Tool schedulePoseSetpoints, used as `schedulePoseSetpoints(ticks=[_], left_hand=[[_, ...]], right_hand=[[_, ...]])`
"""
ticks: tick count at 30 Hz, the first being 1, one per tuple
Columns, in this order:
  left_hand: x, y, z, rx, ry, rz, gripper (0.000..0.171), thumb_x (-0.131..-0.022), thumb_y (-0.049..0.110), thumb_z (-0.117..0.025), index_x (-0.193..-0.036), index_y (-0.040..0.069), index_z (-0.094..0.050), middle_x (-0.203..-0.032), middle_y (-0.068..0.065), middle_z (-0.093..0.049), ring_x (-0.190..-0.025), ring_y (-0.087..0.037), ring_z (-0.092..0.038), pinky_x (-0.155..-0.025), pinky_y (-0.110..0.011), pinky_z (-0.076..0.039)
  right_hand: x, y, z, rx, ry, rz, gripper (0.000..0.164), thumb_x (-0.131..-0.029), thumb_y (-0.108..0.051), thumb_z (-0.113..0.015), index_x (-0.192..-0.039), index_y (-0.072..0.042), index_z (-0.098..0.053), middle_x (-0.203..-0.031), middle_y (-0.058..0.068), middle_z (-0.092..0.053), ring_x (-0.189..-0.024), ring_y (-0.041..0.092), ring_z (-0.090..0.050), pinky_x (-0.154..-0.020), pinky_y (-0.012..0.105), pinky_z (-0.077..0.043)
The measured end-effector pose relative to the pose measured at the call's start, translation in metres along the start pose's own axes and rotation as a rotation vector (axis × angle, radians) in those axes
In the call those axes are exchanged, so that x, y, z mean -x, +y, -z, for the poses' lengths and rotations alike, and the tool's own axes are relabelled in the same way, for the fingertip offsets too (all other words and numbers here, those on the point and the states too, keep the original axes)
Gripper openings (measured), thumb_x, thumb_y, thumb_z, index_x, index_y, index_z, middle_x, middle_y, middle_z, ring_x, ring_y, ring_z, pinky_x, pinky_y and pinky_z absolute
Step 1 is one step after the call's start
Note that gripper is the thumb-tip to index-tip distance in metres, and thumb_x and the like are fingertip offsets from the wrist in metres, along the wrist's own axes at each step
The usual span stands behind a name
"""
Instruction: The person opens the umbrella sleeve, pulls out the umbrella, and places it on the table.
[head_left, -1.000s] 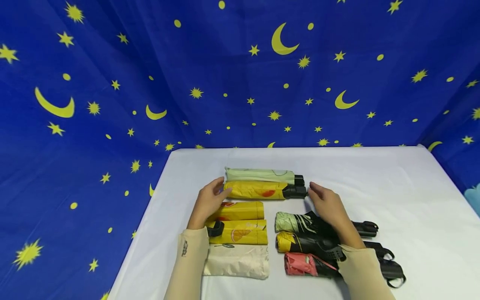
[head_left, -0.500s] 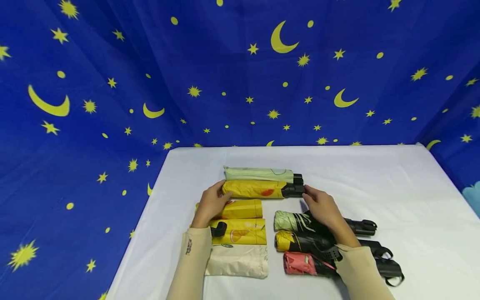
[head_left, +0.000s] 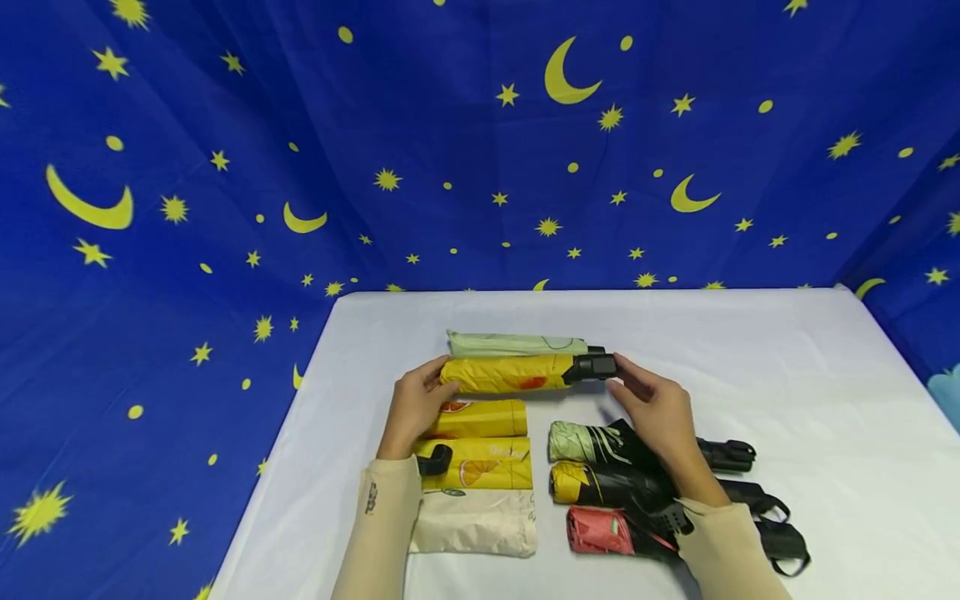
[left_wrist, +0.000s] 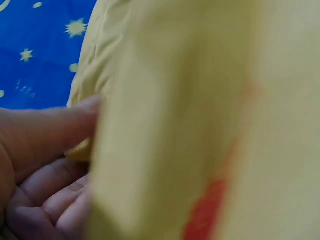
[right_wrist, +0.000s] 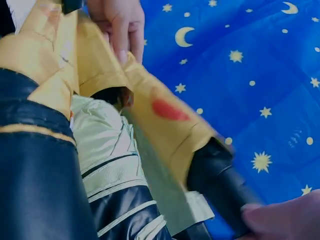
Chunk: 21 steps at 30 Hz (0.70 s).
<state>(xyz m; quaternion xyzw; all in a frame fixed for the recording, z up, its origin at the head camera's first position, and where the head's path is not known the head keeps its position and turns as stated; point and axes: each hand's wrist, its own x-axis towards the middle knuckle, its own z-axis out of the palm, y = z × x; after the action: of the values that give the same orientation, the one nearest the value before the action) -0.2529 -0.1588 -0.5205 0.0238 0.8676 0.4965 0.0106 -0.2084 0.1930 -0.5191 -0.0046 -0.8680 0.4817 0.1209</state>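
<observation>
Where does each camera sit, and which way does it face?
Head: worn on the head, facing forward and down at the table; left hand, right hand and sleeves show.
Left wrist: worn there, facing blurred yellow fabric; only the left hand shows.
Right wrist: worn there, facing along the held yellow umbrella; both hands show.
Shared by head and right wrist: yellow umbrella, both hands.

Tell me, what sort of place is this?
Perhaps an indoor filming set: a blue moon-and-star backdrop hangs behind a white tablecloth, with several folding umbrellas in view.
</observation>
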Motion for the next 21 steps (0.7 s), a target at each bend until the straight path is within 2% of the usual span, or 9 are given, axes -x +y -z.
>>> schedulePoseSetpoints(ticks=[2,4,8,12,14,16,21], left_hand=[[0.001,0.001,0.006,0.081,0.002,-0.015,0.050,-0.096,0.019,-0.074,-0.143,0.008,-0.060,-0.138,-0.012,-0.063,-0.124,-0.027,-0.062,-0.101,-0.042,-0.053],[0.003,0.003,0.013,0.169,-0.006,-0.027,0.050,-0.095,0.020,-0.077,-0.141,0.009,-0.063,-0.136,-0.008,-0.065,-0.123,-0.024,-0.062,-0.101,-0.041,-0.053],[0.007,0.011,0.026,0.344,-0.017,-0.071,0.048,-0.092,0.025,-0.080,-0.136,0.012,-0.067,-0.134,-0.003,-0.065,-0.121,-0.022,-0.059,-0.100,-0.037,-0.052],[0.011,0.023,0.034,0.538,-0.034,-0.159,0.044,-0.093,0.018,-0.079,-0.133,0.006,-0.067,-0.135,-0.010,-0.061,-0.121,-0.028,-0.057,-0.094,-0.034,-0.053],[0.013,0.028,0.038,0.617,-0.070,-0.184,0.042,-0.094,0.013,-0.077,-0.133,0.004,-0.065,-0.136,-0.014,-0.060,-0.119,-0.029,-0.058,-0.092,-0.032,-0.054],[0.014,0.031,0.040,0.658,-0.128,-0.199,0.041,-0.095,0.008,-0.074,-0.134,0.001,-0.062,-0.138,-0.015,-0.058,-0.118,-0.029,-0.061,-0.091,-0.032,-0.056],[0.014,0.026,0.040,0.631,-0.271,-0.215,0.047,-0.098,0.006,-0.069,-0.142,0.000,-0.054,-0.134,-0.019,-0.062,-0.109,-0.029,-0.068,-0.091,-0.041,-0.057]], right_hand=[[0.001,-0.003,0.002,-0.079,0.055,-0.012,0.045,-0.096,-0.023,-0.076,-0.138,-0.012,-0.066,-0.132,0.010,-0.067,-0.117,0.022,-0.067,-0.089,0.018,-0.053],[0.001,-0.007,0.005,-0.167,0.093,-0.029,0.045,-0.093,-0.023,-0.078,-0.135,-0.012,-0.069,-0.131,0.008,-0.068,-0.114,0.014,-0.068,-0.088,0.013,-0.051],[0.002,-0.014,0.016,-0.411,0.109,-0.041,0.043,-0.091,-0.013,-0.080,-0.132,-0.005,-0.070,-0.129,0.005,-0.070,-0.105,0.007,-0.071,-0.087,0.017,-0.054],[0.003,-0.023,0.033,-0.596,0.044,0.030,0.043,-0.090,0.004,-0.076,-0.132,0.006,-0.065,-0.128,0.003,-0.071,-0.100,0.011,-0.073,-0.085,0.021,-0.057],[0.004,-0.026,0.042,-0.630,-0.010,0.078,0.043,-0.090,0.009,-0.073,-0.132,0.009,-0.063,-0.128,0.003,-0.070,-0.099,0.014,-0.074,-0.083,0.022,-0.058],[0.004,-0.028,0.048,-0.646,-0.071,0.117,0.044,-0.090,0.011,-0.071,-0.133,0.011,-0.061,-0.127,0.005,-0.070,-0.098,0.016,-0.074,-0.081,0.024,-0.059],[0.003,-0.026,0.053,-0.564,-0.199,0.138,0.042,-0.092,0.009,-0.071,-0.133,0.009,-0.062,-0.124,0.005,-0.072,-0.094,0.020,-0.075,-0.079,0.026,-0.060]])
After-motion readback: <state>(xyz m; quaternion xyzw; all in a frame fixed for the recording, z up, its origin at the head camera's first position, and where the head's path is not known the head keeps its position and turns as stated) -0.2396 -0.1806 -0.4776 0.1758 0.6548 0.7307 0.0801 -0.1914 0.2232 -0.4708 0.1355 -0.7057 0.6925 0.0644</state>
